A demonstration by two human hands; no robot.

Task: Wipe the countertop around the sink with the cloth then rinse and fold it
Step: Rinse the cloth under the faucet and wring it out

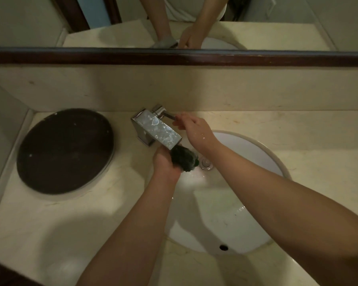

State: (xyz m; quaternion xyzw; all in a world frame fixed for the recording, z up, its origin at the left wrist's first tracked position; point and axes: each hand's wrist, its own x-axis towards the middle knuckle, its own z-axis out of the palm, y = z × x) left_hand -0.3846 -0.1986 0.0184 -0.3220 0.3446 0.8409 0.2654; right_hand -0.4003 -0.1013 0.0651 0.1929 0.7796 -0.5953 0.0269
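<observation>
A dark green cloth, balled up and wet, sits under the spout of the square chrome faucet. My left hand is shut on the cloth and holds it over the white sink basin. My right hand reaches past the faucet, and its fingertips pinch the thin faucet lever at the back. Water drops show on my right wrist. The cream marble countertop surrounds the basin.
A dark brown round tray lies on the counter left of the faucet. The drain is beside the cloth. A dark wooden mirror frame runs above the backsplash. The mirror reflects both arms.
</observation>
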